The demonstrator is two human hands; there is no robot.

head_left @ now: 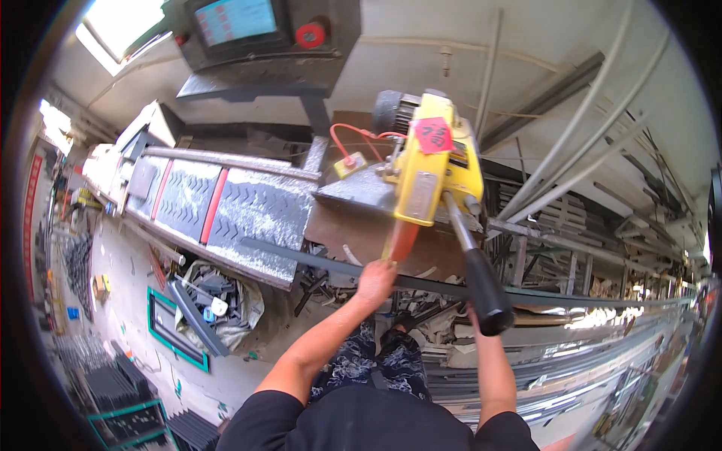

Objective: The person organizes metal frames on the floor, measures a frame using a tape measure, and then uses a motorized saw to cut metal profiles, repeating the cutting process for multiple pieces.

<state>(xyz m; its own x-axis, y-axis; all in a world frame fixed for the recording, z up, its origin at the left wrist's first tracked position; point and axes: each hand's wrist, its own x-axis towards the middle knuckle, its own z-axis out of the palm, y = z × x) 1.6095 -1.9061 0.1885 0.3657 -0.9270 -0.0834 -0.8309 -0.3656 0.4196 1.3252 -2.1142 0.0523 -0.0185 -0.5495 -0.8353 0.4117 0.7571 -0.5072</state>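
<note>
A long dark grey profile bar (331, 263) runs from the machine's bed on the left, past the yellow cut-off saw (444, 169), and far off to the right. My left hand (377, 281) is closed on this bar, just below the saw's orange blade guard (402, 240). A thin yellowish strip shows beside those fingers; I cannot make out what it is. My right hand (473, 314) is at the bar further right, mostly hidden behind the black grip of the saw's lever (485, 289). Its fingers do not show.
White dust covers the roller-like bed (256, 214). Above stands a control box (263, 37) with a screen and a red button. Offcuts fill a bag (233, 297) at lower left, near a green-edged frame (162, 338). Long profiles (556, 361) lie stacked at right.
</note>
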